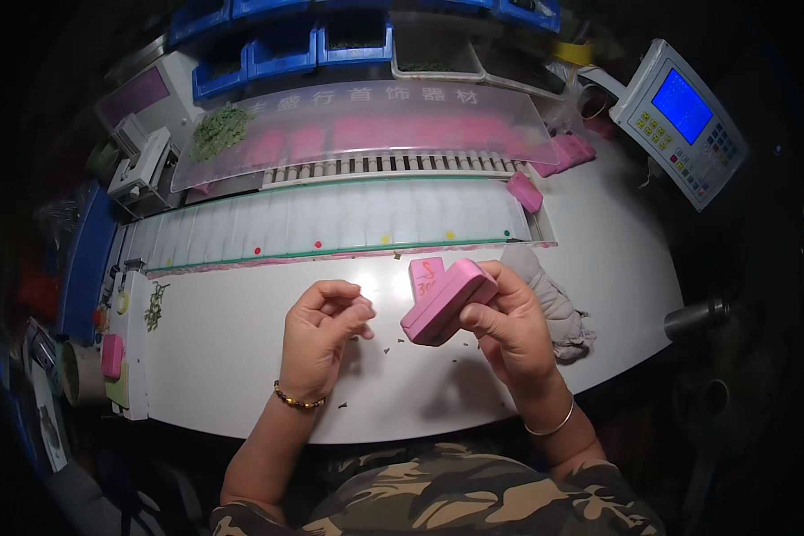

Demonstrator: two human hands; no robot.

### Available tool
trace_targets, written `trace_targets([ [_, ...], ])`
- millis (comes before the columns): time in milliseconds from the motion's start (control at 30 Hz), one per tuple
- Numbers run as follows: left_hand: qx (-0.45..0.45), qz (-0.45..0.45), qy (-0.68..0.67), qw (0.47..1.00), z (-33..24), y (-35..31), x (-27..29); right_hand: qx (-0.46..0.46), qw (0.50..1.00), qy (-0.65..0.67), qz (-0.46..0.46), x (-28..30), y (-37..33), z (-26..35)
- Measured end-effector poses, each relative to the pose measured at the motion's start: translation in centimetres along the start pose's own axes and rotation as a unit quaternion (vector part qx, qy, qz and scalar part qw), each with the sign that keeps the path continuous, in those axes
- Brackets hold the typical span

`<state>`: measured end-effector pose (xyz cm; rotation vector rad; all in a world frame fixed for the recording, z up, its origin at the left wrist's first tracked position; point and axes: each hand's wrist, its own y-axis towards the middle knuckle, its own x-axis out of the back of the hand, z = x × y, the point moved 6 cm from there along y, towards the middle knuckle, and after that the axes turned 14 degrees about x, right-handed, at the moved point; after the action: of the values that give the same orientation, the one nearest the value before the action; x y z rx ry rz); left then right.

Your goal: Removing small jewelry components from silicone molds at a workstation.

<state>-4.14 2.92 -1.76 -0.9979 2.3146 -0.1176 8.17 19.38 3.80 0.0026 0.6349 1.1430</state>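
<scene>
My right hand [514, 326] grips a pink rubber mold [447, 304], a thick block with a dark seam along its side, tilted above the white table [232, 375]. Behind it, partly covered, a second pink mold [426, 268] with red handwriting seems to lie on the table. My left hand [326, 326] is to the left of the molds, apart from them. Its fingers are curled in toward the thumb; whatever they may hold is hidden. Small dark green bits [387, 350] are scattered on the table between and below my hands.
A long white glass-covered panel [330, 219] spans the table's far side, with a clear cover [375, 116] over pink blocks beyond it. Blue bins [281, 49] stand behind. A keypad display [683, 121] is far right, a grey cloth [554, 308] near my right hand, green sprigs [154, 306] left.
</scene>
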Motion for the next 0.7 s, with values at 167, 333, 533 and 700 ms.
trace_targets([
  [167,-0.009,-0.048,-0.127,0.991,-0.5,-0.1,0.6,0.009,0.995,-0.098,-0.001,-0.5,0.4,-0.2],
  [333,-0.404,-0.110,0.394,0.818,-4.1,-3.3,-4.2,0.038,0.981,-0.189,-0.013,0.5,1.0,-1.4],
  [533,-0.379,-0.106,0.483,0.782,-2.1,-3.0,-6.3,-0.042,0.993,-0.108,0.008,-1.1,-0.1,-3.6],
  [700,-0.313,-0.070,0.536,0.781,-3.4,0.1,-4.3,-0.139,0.986,-0.091,0.021,1.1,-0.7,-4.3],
])
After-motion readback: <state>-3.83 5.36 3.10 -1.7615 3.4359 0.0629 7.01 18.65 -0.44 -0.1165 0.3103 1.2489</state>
